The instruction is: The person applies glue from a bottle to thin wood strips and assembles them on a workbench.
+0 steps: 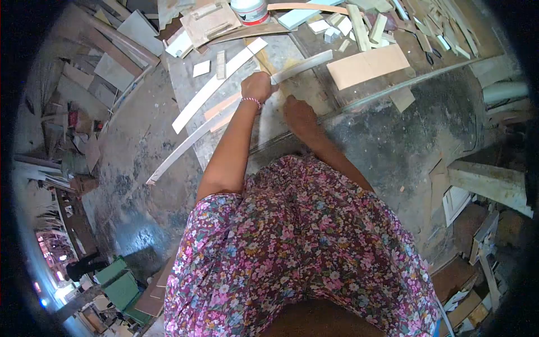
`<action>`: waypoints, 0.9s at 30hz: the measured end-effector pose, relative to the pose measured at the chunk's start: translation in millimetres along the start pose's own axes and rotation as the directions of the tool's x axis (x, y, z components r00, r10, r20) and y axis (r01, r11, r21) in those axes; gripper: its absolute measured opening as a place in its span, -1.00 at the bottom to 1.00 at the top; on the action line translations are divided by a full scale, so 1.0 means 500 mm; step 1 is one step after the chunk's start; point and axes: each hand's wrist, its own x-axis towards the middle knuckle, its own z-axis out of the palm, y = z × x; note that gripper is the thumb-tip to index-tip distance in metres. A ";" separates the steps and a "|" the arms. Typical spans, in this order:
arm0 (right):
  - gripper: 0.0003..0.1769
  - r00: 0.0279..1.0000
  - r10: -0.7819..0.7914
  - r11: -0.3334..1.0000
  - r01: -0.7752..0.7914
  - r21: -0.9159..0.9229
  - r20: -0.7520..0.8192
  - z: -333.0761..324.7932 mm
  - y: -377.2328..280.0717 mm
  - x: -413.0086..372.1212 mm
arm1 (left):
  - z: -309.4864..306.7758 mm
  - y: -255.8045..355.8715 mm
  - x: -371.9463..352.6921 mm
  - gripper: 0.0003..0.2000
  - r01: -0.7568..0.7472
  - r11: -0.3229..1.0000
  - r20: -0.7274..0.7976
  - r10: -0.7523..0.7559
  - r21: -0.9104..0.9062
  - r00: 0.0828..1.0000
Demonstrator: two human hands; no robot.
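Note:
My left hand point(256, 87), with a beaded bracelet at its wrist, is closed at the near end of a pale curved strip point(303, 65) on the table. The closed fingers hide what they hold. A little to the right, my right hand point(300, 115) is curled low over the table's front edge, and its grip is too small to make out. Left of my left hand lie a long white strip point(205, 100) and a longer curved strip point(185, 147) that sticks out past the table edge. A peach-coloured piece point(221, 105) lies between them.
A white tub point(250, 11) stands at the back of the table point(331, 92). A wide peach board point(369, 66), scissors point(433, 55) and several wood offcuts point(362, 27) lie at the right. Boards lean at the far left; a wooden beam point(487, 182) is at the right.

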 end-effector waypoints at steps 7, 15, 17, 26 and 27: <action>-0.77 0.997 0.077 0.996 -0.078 0.038 0.013 -0.006 -0.005 0.003 | 0.000 0.001 -0.002 -0.70 -0.020 1.000 -0.021 0.020 0.014 1.000; -0.78 0.995 0.098 0.992 -0.099 0.072 0.014 -0.004 -0.035 0.056 | 0.011 0.009 -0.017 -0.81 -0.003 1.000 -0.129 0.006 0.025 0.992; -0.78 0.991 0.131 0.991 -0.133 0.035 0.040 -0.003 -0.044 0.078 | 0.025 0.001 -0.010 -0.83 0.002 1.000 -0.166 0.001 0.021 0.986; -0.78 0.995 0.095 0.995 -0.095 0.014 0.006 -0.015 -0.033 0.032 | 0.005 0.004 -0.003 -0.74 -0.019 1.000 -0.064 0.019 0.000 0.998; -0.79 0.997 0.075 0.997 -0.075 -0.006 0.020 -0.019 -0.027 0.018 | 0.007 0.004 -0.003 -0.70 -0.025 1.000 -0.060 0.024 -0.011 0.998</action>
